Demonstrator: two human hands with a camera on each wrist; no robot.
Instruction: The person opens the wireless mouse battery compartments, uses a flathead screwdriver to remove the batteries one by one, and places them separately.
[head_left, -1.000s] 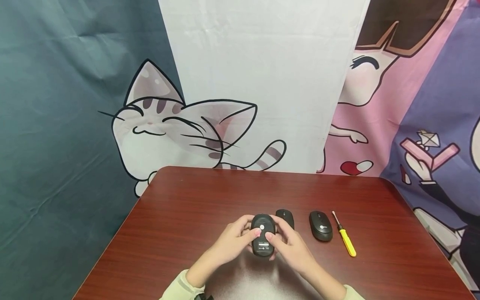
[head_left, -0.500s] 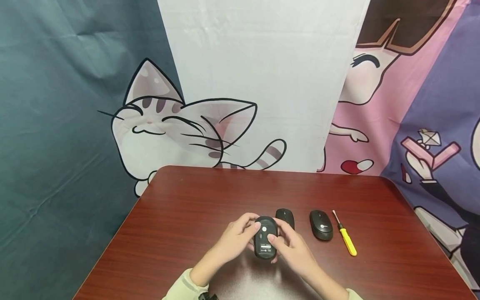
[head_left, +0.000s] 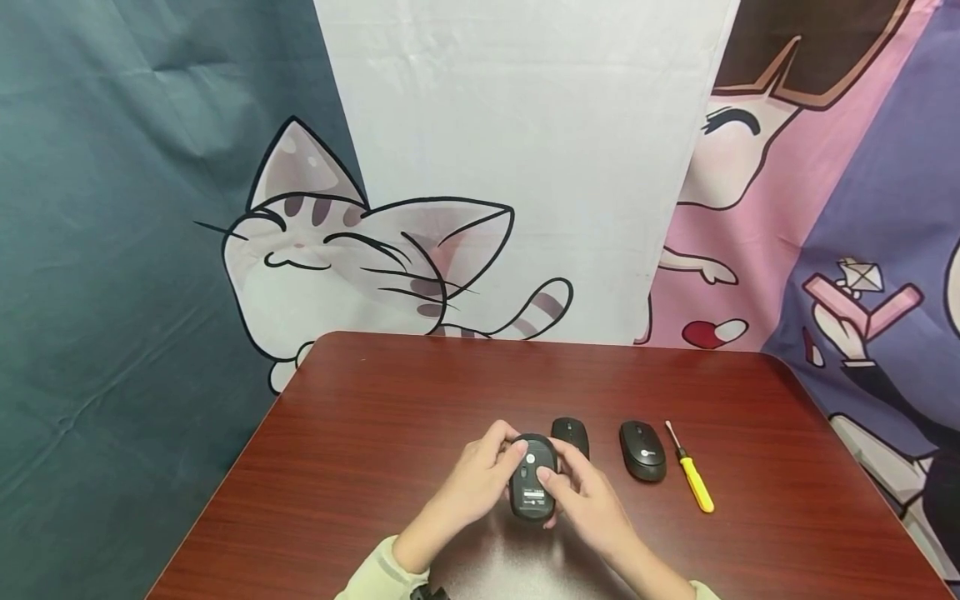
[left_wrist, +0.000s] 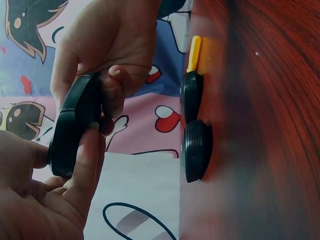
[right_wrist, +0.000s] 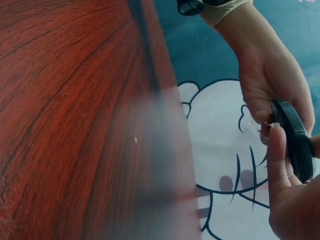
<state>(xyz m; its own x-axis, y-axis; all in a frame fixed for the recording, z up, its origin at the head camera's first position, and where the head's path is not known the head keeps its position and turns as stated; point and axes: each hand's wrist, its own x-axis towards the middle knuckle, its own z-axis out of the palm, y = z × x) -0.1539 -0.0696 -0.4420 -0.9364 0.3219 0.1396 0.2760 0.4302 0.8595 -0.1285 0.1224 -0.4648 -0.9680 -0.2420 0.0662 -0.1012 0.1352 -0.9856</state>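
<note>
A black computer mouse [head_left: 533, 492] is held up over the table, its underside with a white label and a round light spot facing the head camera. My left hand [head_left: 474, 477] grips its left side, the thumb near the top end. From the other side my right hand [head_left: 592, 500] grips it, thumb pressed on the underside. In the left wrist view the mouse [left_wrist: 75, 122] appears edge-on between both hands. The right wrist view also shows the held mouse [right_wrist: 294, 140] from the side, with fingers of both hands around it.
Just behind the right hand lies a second black mouse [head_left: 570, 433], partly covered. Farther right rests another black mouse [head_left: 642, 452], beside a screwdriver [head_left: 694, 479] with a yellow handle. The reddish-brown table [head_left: 360, 450] backs onto a printed cartoon curtain [head_left: 525, 167].
The held mouse has shifted slightly right and toward the person. My left thumb has slid from its middle up toward the top end. The other mice and the screwdriver stay put.
</note>
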